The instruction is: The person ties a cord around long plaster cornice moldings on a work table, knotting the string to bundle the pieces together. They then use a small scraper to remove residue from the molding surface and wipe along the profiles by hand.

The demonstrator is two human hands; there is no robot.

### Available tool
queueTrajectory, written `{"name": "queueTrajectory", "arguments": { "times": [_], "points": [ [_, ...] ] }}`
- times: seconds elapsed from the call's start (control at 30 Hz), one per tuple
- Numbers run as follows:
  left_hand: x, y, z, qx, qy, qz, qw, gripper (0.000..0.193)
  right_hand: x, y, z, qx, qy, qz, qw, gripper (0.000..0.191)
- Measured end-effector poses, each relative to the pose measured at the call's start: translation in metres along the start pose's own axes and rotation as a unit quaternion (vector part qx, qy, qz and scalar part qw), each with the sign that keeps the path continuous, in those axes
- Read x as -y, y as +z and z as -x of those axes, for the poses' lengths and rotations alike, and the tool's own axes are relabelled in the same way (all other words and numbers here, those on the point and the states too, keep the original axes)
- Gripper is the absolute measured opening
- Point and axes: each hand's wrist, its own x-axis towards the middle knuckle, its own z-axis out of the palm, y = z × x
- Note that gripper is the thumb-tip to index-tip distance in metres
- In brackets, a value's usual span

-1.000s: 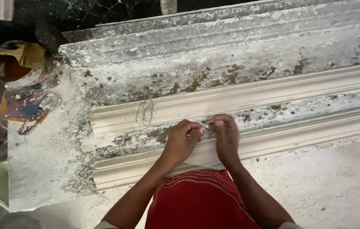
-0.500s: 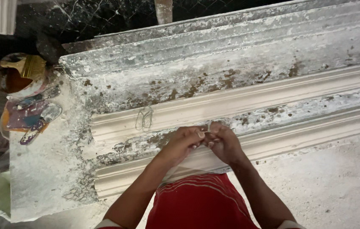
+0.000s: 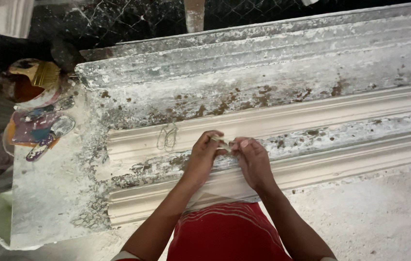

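Both hands, left hand [image 3: 204,157] and right hand [image 3: 252,159], pinch a thin wire strand [image 3: 224,143] over the plaster-crusted moulding bench [image 3: 273,92].

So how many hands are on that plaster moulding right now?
2. The left hand and the right hand meet over the middle of the white plaster moulding, fingers pinching something small and thin between them. No other hands show.

Bare moulding [image 3: 341,113] stretches right of the hands; wire loop [image 3: 167,137] lies left.
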Motion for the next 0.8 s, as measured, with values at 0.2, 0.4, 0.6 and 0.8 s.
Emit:
{"name": "queueTrajectory", "arguments": {
  "times": [0.2, 0.4, 0.6, 0.8],
  "points": [
    [0.002, -0.003, 0.012, 0.163, 0.024, 0.019, 0.986, 0.023, -0.008, -0.010, -0.009, 0.061, 0.062, -0.203, 0.975, 0.003],
    [0.021, 0.001, 0.006, 0.123, 0.070, -0.108, 0.984, 0.020, -0.019, -0.022, -0.001, 0.059, -0.057, -0.018, 0.996, 0.017],
    [0.029, -0.007, -0.009, -0.062, -0.005, 0.056, 0.997, 0.024, -0.018, -0.011, 0.011, 0.166, -0.169, 0.263, 0.935, 0.013],
    [0.003, -0.001, 0.020, 0.105, 0.002, 0.008, 0.994, 0.030, -0.016, -0.021, -0.011, -0.024, -0.034, -0.018, 0.999, 0.014]
  ]
}}
